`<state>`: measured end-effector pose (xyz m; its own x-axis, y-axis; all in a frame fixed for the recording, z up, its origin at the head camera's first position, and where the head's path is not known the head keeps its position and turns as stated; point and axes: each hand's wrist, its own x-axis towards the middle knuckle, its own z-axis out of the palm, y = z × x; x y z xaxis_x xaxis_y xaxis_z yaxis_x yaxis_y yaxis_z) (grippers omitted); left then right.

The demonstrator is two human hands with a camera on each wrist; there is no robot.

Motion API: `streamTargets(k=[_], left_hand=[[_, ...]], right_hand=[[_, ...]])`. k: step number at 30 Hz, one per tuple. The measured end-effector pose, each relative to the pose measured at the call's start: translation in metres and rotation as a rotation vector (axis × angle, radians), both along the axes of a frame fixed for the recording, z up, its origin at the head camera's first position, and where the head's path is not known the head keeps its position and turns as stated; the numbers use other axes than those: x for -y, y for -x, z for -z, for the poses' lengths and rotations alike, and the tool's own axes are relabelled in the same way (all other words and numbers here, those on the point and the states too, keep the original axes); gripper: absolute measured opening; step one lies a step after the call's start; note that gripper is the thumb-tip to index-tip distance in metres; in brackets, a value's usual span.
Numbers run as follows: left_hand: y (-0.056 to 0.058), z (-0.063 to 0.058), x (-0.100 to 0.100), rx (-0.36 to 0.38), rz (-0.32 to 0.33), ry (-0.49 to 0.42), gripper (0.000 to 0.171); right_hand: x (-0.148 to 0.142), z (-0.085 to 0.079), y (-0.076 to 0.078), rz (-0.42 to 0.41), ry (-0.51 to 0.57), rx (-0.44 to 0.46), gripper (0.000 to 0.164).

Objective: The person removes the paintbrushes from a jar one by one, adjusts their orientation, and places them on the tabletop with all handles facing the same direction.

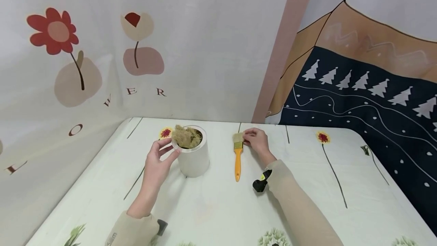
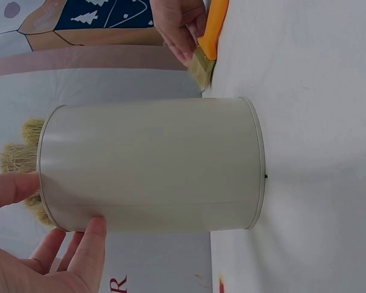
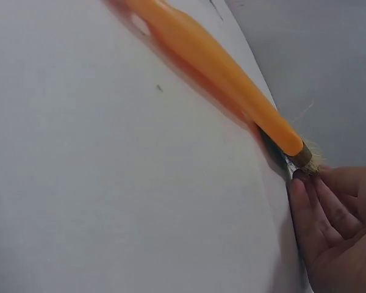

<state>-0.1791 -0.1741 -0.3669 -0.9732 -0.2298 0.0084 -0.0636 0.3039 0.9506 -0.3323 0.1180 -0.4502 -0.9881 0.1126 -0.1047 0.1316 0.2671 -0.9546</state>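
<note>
A white cylindrical can [image 1: 193, 161] stands upright on the table, with several bristle brush heads [image 1: 186, 136] sticking out of its top. My left hand [image 1: 158, 162] holds the can at its upper left, the thumb at the rim and the fingers against the side. To the right, a paintbrush [image 1: 238, 158] with an orange handle lies with its bristles pointing away from me. My right hand [image 1: 257, 141] pinches its bristles between thumb and fingertips. In the right wrist view, the bristles are mostly hidden by the fingers [image 3: 335, 213].
A white cloth printed with flowers covers the table [image 1: 211, 208]. Behind it hangs a pale curtain [image 1: 211, 48] with flower prints, and a dark panel with white trees [image 1: 362, 90] is at the right. A black strap piece [image 1: 260, 185] sits at my right wrist.
</note>
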Motion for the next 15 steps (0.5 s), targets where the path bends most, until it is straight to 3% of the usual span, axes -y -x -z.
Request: streamTargets(k=[15], left_hand=[[0.001, 0.002, 0.000, 0.000, -0.003, -0.001, 0.050]], right_hand=[[-0.012, -0.011, -0.005, -0.020, 0.015, -0.037, 0.024]])
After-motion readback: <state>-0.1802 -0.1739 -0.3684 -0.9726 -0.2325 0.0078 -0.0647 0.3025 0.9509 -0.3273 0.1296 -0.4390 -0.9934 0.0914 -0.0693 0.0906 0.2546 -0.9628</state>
